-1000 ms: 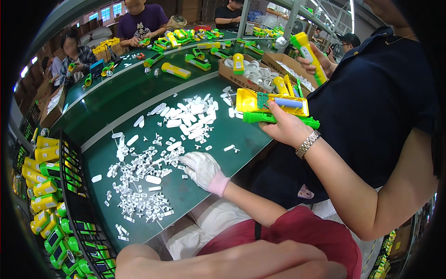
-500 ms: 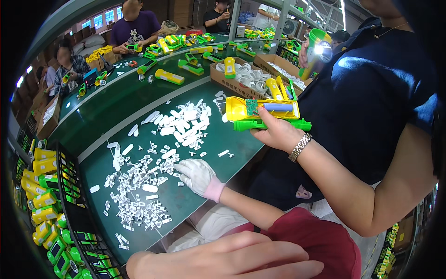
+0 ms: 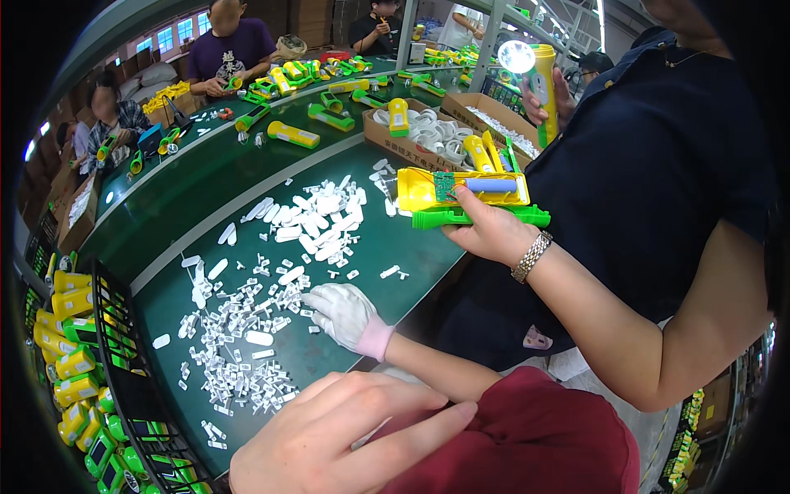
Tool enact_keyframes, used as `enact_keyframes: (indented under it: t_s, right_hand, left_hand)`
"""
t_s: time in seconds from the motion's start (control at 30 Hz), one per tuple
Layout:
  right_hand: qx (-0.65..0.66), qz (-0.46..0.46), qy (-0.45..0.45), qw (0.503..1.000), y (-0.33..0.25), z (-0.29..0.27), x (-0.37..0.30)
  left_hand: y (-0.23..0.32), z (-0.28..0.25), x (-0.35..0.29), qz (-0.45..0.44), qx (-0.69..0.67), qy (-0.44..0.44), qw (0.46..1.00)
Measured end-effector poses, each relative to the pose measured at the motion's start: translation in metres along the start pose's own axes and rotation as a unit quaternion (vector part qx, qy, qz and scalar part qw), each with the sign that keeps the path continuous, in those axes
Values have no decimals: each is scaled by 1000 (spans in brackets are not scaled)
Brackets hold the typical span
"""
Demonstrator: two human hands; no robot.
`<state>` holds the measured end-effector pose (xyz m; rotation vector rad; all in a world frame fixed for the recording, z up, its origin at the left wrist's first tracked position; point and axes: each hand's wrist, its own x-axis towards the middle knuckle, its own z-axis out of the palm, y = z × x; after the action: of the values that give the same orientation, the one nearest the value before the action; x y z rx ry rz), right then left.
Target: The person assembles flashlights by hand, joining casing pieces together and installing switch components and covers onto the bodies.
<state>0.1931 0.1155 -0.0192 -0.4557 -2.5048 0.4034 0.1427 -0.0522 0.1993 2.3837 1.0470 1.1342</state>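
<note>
My right hand (image 3: pixel 346 317), in a white glove with a pink cuff, rests on the green table, fingers stretched out toward the pile of small white plastic parts (image 3: pixel 234 337). Nothing shows in its grip. Close to the camera at the lower edge, my bare left hand (image 3: pixel 346 432) hovers, fingers loosely bent with a gap between them and nothing visible in them. A co-worker's hand (image 3: pixel 494 235) holds an opened yellow flashlight body (image 3: pixel 418 189), with a circuit board and a blue cell inside, above a green half (image 3: pixel 485 216). The co-worker's other hand raises a lit flashlight (image 3: pixel 539 86).
Larger white oval pieces (image 3: pixel 321 218) lie beyond the small parts. A black crate (image 3: pixel 123 354) of yellow-green flashlights stands at left. A carton (image 3: pixel 411 140) of white rings sits at the far right. Other people work along the conveyor (image 3: pixel 222 185), which carries flashlights.
My left hand has shifted, its fingers bending more and parting. The co-worker's lit flashlight has turned and now points left. My gloved right hand stays at the small parts.
</note>
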Motion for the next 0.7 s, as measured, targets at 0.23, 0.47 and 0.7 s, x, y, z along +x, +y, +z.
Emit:
enact_keyframes:
  t_s: [0.23,0.47,0.7]
  right_hand:
    - [10,1,-1,1000,-1,-1,1]
    - [61,30,106,992,2,-7,0]
    - [155,101,123,975,8,-9,-8]
  left_hand:
    - [-11,3,-6,-35,43,-31,998]
    - [-34,-5,-8,-89,79,-77,990]
    - [-60,-11,-12,-125,77,-55,988]
